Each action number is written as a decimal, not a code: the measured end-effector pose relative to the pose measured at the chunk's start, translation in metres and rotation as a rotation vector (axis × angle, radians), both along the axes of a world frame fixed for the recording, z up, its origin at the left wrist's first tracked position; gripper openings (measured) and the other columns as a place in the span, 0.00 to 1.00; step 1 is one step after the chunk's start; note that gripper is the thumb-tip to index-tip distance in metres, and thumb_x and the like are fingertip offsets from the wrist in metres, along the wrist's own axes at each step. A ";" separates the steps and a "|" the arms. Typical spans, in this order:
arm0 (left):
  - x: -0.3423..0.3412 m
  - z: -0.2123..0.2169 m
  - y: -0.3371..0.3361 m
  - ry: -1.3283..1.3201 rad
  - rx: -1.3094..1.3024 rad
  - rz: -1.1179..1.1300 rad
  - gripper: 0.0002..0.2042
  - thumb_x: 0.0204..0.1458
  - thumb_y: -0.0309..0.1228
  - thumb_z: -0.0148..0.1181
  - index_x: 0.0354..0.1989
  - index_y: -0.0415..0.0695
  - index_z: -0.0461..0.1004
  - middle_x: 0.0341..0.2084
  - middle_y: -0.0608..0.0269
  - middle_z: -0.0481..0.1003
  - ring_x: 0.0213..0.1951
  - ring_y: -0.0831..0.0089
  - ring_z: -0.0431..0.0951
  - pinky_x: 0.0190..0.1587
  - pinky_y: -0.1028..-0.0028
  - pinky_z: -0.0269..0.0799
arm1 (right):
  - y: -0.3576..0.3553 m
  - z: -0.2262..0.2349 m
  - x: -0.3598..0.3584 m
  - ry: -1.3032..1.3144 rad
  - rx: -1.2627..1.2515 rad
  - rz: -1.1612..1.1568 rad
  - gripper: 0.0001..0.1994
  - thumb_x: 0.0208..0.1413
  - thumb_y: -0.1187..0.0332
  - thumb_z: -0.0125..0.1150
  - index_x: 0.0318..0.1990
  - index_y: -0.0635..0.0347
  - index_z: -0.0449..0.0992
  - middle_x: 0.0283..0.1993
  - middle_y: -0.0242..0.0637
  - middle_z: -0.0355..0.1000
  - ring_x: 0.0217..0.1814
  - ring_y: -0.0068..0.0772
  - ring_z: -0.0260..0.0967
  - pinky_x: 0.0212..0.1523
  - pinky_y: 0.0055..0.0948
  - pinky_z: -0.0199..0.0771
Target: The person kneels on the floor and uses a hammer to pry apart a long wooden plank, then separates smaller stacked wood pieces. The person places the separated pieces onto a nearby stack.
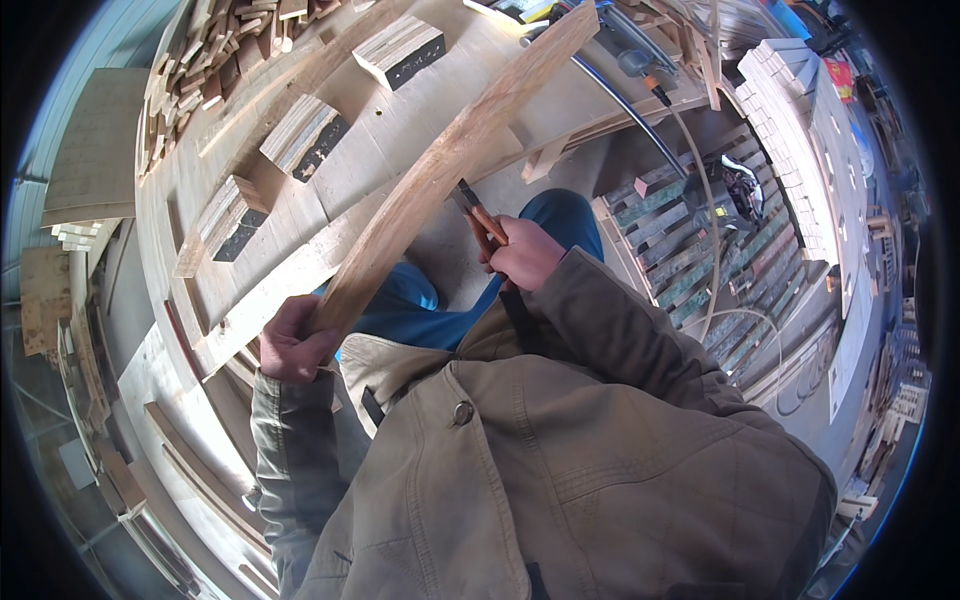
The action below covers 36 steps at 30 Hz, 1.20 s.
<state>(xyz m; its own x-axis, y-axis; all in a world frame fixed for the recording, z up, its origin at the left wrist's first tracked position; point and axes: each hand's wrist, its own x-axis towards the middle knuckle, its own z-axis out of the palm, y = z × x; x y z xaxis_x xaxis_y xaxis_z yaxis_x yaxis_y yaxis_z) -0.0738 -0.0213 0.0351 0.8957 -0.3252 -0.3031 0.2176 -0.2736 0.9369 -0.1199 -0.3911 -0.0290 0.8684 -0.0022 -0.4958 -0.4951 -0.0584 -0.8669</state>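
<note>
A long wooden plank runs from the picture centre toward 1 o'clock, tilted above a pale plywood workbench. The left hand, at 8 o'clock, has its fingers wrapped tight around the lower end of the plank. The right hand, near the centre, is clenched on a tool with an orange handle, whose dark tip touches the plank edge. On the workbench, toward 11 o'clock, lie three laminated wood blocks with dark ends, and small offcuts are piled at its far corner. Toward 3 o'clock stands a crate of green and brown strips on a grey floor.
</note>
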 end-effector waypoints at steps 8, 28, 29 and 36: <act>0.007 -0.006 0.025 -0.317 0.222 0.014 0.13 0.53 0.17 0.61 0.48 0.37 0.79 0.35 0.65 0.81 0.38 0.80 0.78 0.44 0.74 0.75 | 0.005 -0.002 -0.007 0.132 -0.027 0.185 0.16 0.55 0.77 0.56 0.52 0.66 0.73 0.38 0.38 0.76 0.34 0.30 0.75 0.32 0.30 0.78; 0.013 -0.044 0.036 -0.066 0.397 -0.251 0.21 0.55 0.24 0.62 0.59 0.36 0.73 0.40 0.61 0.81 0.44 0.73 0.79 0.52 0.68 0.75 | -0.016 0.005 -0.016 0.078 0.241 -0.100 0.23 0.55 0.79 0.53 0.60 0.69 0.68 0.44 0.42 0.78 0.44 0.34 0.78 0.30 0.31 0.81; 0.012 -0.044 0.036 -0.050 0.418 -0.255 0.21 0.56 0.24 0.62 0.60 0.36 0.73 0.40 0.61 0.81 0.44 0.73 0.79 0.52 0.69 0.75 | -0.015 0.006 -0.016 0.084 0.240 -0.111 0.23 0.55 0.79 0.53 0.60 0.69 0.68 0.44 0.42 0.78 0.44 0.34 0.78 0.30 0.31 0.81; -0.001 -0.037 0.028 0.126 0.333 -0.274 0.22 0.58 0.28 0.65 0.61 0.38 0.74 0.40 0.63 0.80 0.43 0.74 0.79 0.49 0.70 0.75 | -0.013 0.003 -0.002 0.045 0.216 -0.164 0.21 0.55 0.78 0.54 0.58 0.68 0.69 0.42 0.42 0.78 0.41 0.34 0.78 0.31 0.31 0.79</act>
